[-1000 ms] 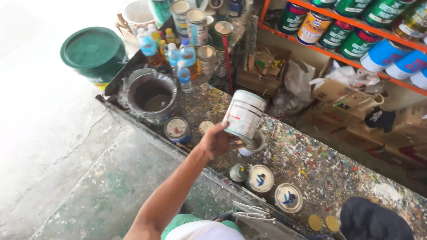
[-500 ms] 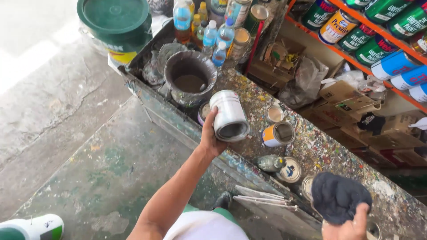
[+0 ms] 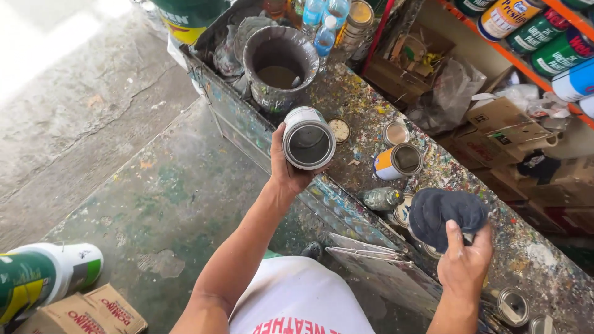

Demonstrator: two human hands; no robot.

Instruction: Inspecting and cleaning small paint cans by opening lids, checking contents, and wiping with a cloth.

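Just above the middle of the frame, the left hand is wrapped around the side of a small white cylindrical metal paint tin, fingers and thumb clasping its wall from below while its open mouth is tilted toward the camera, showing a bare grey interior that looks empty. Empty, the tin should be light and rigid; its smooth printed wall could slip in a paint-smeared palm, so a hold around the mid-body, as now, or by the stiff rolled rim, seems the safest. At lower right, the right hand is closed on a soft, crumpled dark blue cloth, which will bunch and fold to any shape and can be pushed into the tin's mouth. Below both lies the long paint-spattered workbench, with an open orange-and-white tin right of centre and a wide grey plastic-lined bucket at upper middle. Compared with half a second ago, the white tin sits a little higher and more turned, so its inside faces the lens more squarely, and the cloth hand has risen from the bottom edge toward the middle right; a second ago the tin was upended over another can, pouring.
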